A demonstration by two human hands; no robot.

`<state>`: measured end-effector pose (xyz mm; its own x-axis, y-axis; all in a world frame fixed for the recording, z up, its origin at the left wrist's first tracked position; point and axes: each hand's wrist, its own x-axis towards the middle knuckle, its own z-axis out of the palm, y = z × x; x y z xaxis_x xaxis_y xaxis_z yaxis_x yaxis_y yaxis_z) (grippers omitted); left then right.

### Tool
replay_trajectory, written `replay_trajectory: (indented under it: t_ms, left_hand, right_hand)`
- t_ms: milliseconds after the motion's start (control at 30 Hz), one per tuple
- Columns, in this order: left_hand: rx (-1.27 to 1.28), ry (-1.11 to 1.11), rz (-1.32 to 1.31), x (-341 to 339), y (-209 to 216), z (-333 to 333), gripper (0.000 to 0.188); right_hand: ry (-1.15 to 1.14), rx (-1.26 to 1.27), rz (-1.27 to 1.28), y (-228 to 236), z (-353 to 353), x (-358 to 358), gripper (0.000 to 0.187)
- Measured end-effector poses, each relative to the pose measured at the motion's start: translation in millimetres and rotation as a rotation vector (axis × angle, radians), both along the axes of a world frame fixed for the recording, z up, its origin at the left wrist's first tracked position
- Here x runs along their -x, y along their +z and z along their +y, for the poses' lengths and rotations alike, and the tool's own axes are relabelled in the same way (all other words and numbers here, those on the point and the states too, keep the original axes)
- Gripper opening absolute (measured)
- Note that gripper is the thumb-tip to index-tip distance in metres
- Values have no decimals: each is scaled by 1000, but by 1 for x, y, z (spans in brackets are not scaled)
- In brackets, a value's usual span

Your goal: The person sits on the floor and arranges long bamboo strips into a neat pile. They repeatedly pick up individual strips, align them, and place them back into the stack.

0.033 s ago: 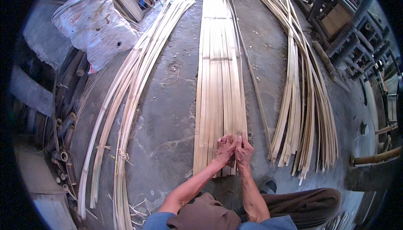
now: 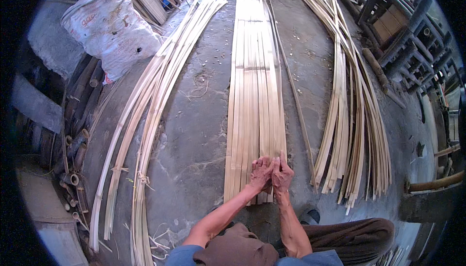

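Observation:
Pale flat bamboo strips (image 2: 248, 115) lie side by side in a long row on the floor, running straight away from me. At the near right part of the row, my left hand (image 2: 261, 172) is closed with bent fingers on some of the strips. Close beside it, my right hand (image 2: 282, 173) grips strips at the row's right edge, its thumb and forefinger pointing forward. The two hands nearly touch. My fingers hide exactly how many strips each one holds. The near ends of the row show just below my hands.
Left of the row lie tied bundles of bamboo strips (image 2: 141, 178); a looser pile of strips (image 2: 357, 120) fans out on the right. One thin strip (image 2: 296, 105) lies apart. A white sack (image 2: 111, 28) stands far left, bamboo poles (image 2: 73, 179) below it. A dark rack (image 2: 412, 37) stands far right.

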<state>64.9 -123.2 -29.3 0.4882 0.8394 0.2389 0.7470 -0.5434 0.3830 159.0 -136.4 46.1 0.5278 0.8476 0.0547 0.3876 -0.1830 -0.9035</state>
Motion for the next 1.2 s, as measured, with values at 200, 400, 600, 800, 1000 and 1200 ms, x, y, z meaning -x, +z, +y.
replay_trajectory:
  t_ms: [200, 400, 600, 800, 1000, 1200]
  left_hand:
    - [66, 177, -162, 33, 25, 10, 51]
    - [69, 575, -168, 80, 36, 37, 52]
    - [124, 664, -100, 98, 31, 46, 58]
    - [205, 611, -192, 106, 29, 59, 58]
    - [215, 617, -303, 113, 19, 71, 38]
    - [381, 644, -282, 117, 18, 85, 26]
  right_hand:
    - [67, -47, 39, 20, 8, 36, 40]
    - [107, 96, 202, -3, 9, 77, 43]
    - [178, 225, 316, -19, 6, 102, 45]
    - [201, 208, 259, -14, 3, 99, 45]
    - [204, 78, 112, -13, 0, 101, 45]
    - [212, 173, 140, -4, 5, 105, 45]
